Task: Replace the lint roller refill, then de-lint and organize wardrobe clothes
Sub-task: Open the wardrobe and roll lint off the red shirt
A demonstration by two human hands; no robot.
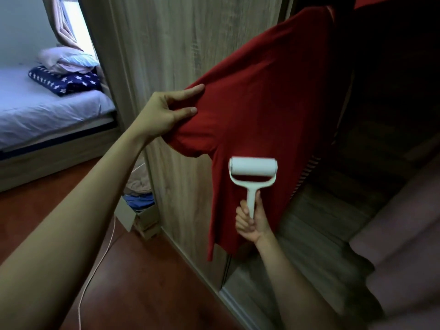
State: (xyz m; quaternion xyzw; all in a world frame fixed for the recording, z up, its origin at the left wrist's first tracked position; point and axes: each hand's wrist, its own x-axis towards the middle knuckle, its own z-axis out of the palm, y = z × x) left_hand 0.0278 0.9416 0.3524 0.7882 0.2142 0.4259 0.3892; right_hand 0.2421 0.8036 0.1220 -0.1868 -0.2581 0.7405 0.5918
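A red shirt [269,96] hangs from the dark open wardrobe at the upper right. My left hand [166,110] pinches its short sleeve and pulls it out to the left, stretching the cloth. My right hand [251,221] grips the white handle of a lint roller [252,168], whose white roll lies against the shirt's body just below the armpit. A striped garment [307,172] shows behind the shirt's right edge.
A wood-grain wardrobe panel [181,44] stands behind the shirt. A bed [47,110] with a star-print pillow is at the left. A cardboard box [140,213] of clothes sits on the red-brown floor beside a thin white cable [95,265]. Pale folded fabric fills the lower right.
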